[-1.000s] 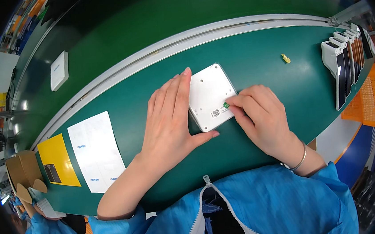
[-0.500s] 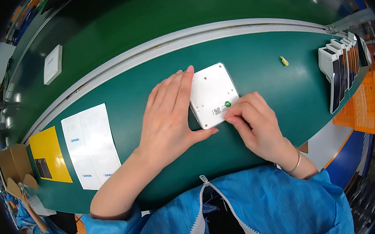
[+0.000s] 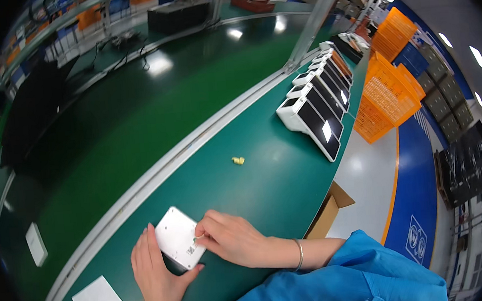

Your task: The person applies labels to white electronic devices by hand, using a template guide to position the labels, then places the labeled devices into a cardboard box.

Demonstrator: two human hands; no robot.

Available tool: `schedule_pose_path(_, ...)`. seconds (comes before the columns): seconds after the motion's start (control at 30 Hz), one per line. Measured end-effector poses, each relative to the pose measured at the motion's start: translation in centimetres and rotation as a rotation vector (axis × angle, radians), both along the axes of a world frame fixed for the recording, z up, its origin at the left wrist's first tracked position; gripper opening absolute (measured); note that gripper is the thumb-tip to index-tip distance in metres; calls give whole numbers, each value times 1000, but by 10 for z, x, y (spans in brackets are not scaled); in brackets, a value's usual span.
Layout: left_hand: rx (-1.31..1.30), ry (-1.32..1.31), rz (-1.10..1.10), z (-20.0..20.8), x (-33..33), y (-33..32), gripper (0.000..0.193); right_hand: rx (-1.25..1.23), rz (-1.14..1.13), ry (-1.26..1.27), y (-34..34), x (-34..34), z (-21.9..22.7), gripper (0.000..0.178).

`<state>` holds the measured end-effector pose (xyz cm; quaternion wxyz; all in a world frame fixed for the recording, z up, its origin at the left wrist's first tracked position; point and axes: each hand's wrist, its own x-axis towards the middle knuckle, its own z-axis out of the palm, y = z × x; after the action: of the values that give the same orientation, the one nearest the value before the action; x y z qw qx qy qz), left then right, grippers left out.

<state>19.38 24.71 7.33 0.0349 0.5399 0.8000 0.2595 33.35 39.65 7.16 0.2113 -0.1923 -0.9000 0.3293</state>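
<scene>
Head view: the left hand [image 3: 157, 275], thumb spread from the fingers, steadies a white square device [image 3: 175, 235] along its left side and near corner. The right hand [image 3: 231, 240] has thumb and forefinger narrowly set over the right edge, at a mostly covered green sticker [image 3: 195, 240]; whether they pinch it, I cannot tell. Working that sticker looks like the step in hand; the next move seems to call for a firm left hold and fine fingertip control. Beyond, on the green surface [image 3: 273, 190], lie a yellow scrap [image 3: 238, 161] and, far right, white units [image 3: 301, 104] in a row.
</scene>
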Motion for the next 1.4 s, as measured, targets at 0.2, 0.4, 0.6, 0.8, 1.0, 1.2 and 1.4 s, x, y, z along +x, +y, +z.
schedule_pose_path(0.2,23,-14,-15,-9,4,-4,121,372,2,-94,-11,-1,-7,13)
schedule_pose_path(0.4,-50,38,59,-11,10,3,124,583,47,-175,-7,-5,-1,12)
schedule_pose_path(0.6,-51,56,37,-11,8,10,109,175,306,-191,-15,10,12,15)
schedule_pose_path(0.8,-18,-199,58,-13,-6,-12,107,-623,477,-4,5,15,51,12)
schedule_pose_path(1.0,149,-1113,-97,10,-44,-35,116,-559,456,112,57,18,65,6)
schedule_pose_path(1.2,214,-1276,-173,17,-43,-62,118,-488,785,114,46,-20,79,15)
schedule_pose_path(1.4,250,-1385,-175,17,-39,-71,125,-455,834,103,33,-43,77,17)
